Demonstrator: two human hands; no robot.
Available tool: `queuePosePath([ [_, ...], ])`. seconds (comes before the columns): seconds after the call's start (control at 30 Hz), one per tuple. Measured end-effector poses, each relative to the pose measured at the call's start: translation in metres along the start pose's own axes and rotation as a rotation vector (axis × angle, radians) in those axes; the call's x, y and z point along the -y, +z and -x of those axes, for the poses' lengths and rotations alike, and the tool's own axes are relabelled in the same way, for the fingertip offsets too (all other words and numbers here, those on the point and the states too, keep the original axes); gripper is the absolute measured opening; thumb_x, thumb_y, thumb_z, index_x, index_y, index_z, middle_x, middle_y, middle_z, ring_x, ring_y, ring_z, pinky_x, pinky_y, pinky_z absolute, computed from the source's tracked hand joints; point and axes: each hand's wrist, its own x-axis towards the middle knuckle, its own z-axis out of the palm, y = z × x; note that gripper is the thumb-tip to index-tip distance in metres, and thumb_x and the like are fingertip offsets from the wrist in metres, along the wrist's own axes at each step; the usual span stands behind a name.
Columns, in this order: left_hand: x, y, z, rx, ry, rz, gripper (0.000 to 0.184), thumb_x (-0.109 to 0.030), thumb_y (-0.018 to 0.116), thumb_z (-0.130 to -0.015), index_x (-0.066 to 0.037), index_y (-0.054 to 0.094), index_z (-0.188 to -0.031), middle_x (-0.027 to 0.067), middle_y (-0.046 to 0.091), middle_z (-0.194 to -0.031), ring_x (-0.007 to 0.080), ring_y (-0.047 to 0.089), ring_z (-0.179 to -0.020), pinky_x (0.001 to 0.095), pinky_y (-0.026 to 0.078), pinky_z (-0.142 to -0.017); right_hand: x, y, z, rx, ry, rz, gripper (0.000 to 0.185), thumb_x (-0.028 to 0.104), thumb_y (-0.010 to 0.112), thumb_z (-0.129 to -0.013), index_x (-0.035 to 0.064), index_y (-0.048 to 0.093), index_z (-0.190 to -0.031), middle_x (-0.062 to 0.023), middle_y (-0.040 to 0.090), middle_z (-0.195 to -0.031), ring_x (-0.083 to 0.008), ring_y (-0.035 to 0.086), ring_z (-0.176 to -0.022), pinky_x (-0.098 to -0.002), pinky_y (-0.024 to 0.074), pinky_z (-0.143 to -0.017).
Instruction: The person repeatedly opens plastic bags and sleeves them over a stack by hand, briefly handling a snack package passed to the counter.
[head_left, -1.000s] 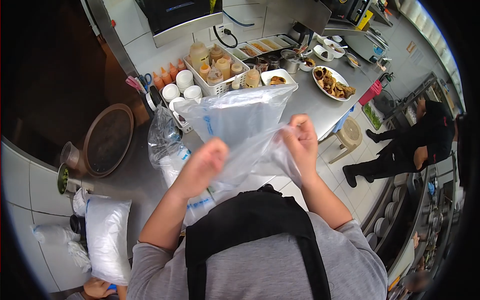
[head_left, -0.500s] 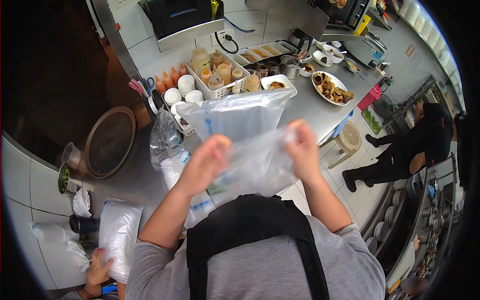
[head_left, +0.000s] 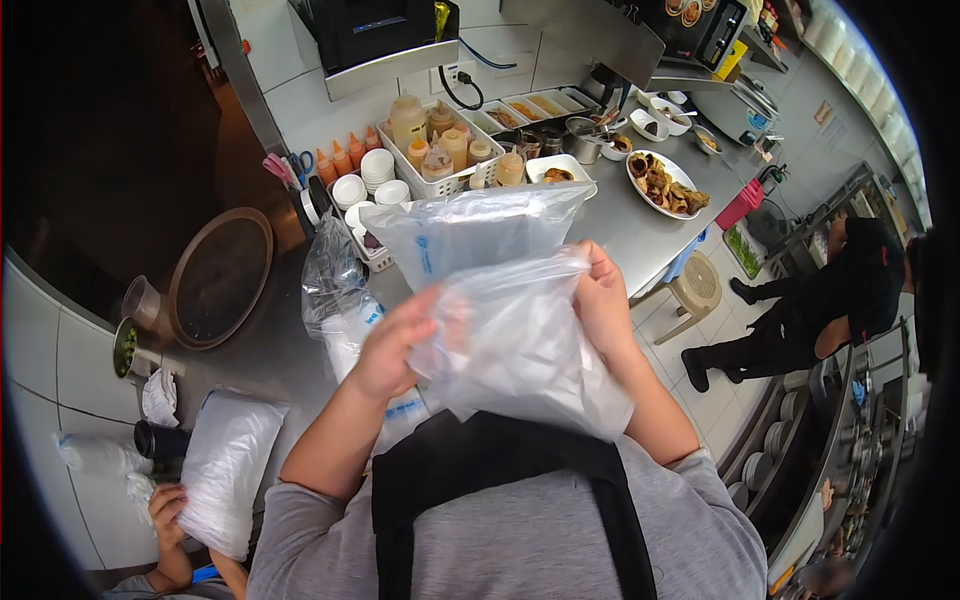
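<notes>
A thin, cloudy plastic bag (head_left: 530,350) hangs puffed out in front of my chest. My right hand (head_left: 603,300) pinches its upper right corner. My left hand (head_left: 395,345) is at the bag's left edge, slightly blurred; some of its fingers show through the film, and I cannot tell whether they are inside or behind it. Just beyond, a larger clear plastic bag (head_left: 490,225) with blue print spreads over the counter. Left of it are a crumpled clear bag (head_left: 335,280) and a white roll-like bundle with blue print (head_left: 355,335).
A basket of sauce bottles (head_left: 430,180), small white cups (head_left: 378,170) and a plate of browned food (head_left: 668,188) stand on the steel counter (head_left: 630,225). A round brown tray (head_left: 222,278) is leftward. Another person's hand (head_left: 167,512) holds a filled plastic bag (head_left: 232,470). A black-clad person (head_left: 850,270) is rightward.
The bag in my hands has opened out and puffed up, its lower part swinging toward my right forearm. My left hand moved slightly left and down. The other person's hand shifted upward on the filled bag.
</notes>
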Motion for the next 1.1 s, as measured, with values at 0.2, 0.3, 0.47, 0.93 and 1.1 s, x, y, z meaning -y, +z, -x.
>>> queuePosePath([
  [0.2,-0.003,-0.010,-0.002,0.012,-0.027,-0.819,0.022,-0.023,0.067,-0.088,-0.007,0.060,-0.103,-0.0015,0.061,-0.093,0.0073,0.054,-0.088,0.0255,0.043,-0.081,0.029,0.001,0.008,0.105,0.254,-0.238,0.018,0.004,0.053,-0.087,0.0020,0.059,-0.104,-0.0029,0.063,-0.090,-0.0085,0.058,-0.073,-0.0221,0.0476,-0.068],
  [0.3,0.001,-0.005,-0.008,-0.164,0.096,-0.297,0.020,-0.021,0.060,-0.093,-0.009,0.057,-0.109,-0.0007,0.062,-0.092,0.0079,0.055,-0.088,0.0262,0.044,-0.080,0.029,-0.014,0.019,0.511,0.517,-0.205,0.023,0.015,0.058,-0.091,0.0017,0.058,-0.110,-0.0030,0.064,-0.091,-0.0096,0.060,-0.076,-0.0242,0.0494,-0.069],
  [0.47,0.000,-0.024,-0.002,0.145,-0.049,0.153,0.048,-0.036,0.067,-0.087,-0.008,0.049,-0.121,0.0022,0.061,-0.098,0.0118,0.058,-0.087,0.0272,0.046,-0.079,0.019,-0.001,0.014,0.480,0.048,0.123,0.029,0.024,0.059,-0.093,0.0034,0.056,-0.113,-0.0020,0.064,-0.091,-0.0107,0.061,-0.078,-0.0254,0.0506,-0.070],
  [0.93,0.000,0.010,-0.005,-0.312,-0.076,-0.080,0.030,-0.005,0.051,-0.086,-0.002,0.047,-0.116,0.0060,0.059,-0.104,0.0131,0.058,-0.090,0.0274,0.047,-0.079,-0.017,-0.022,-0.004,-0.151,0.107,-0.011,0.012,0.001,0.061,-0.086,0.0071,0.051,-0.089,-0.0023,0.059,-0.087,-0.0107,0.058,-0.077,-0.0227,0.0463,-0.070],
  [1.1,0.009,0.018,-0.006,-0.123,0.017,-0.568,0.052,0.010,0.056,-0.079,-0.013,0.041,-0.124,0.0001,0.051,-0.101,0.0051,0.051,-0.076,0.0186,0.041,-0.060,-0.018,-0.025,-0.011,-0.222,0.104,-0.181,0.018,-0.011,0.048,-0.083,0.0064,0.046,-0.089,-0.0047,0.057,-0.094,-0.0120,0.057,-0.083,-0.0242,0.0473,-0.073],
])
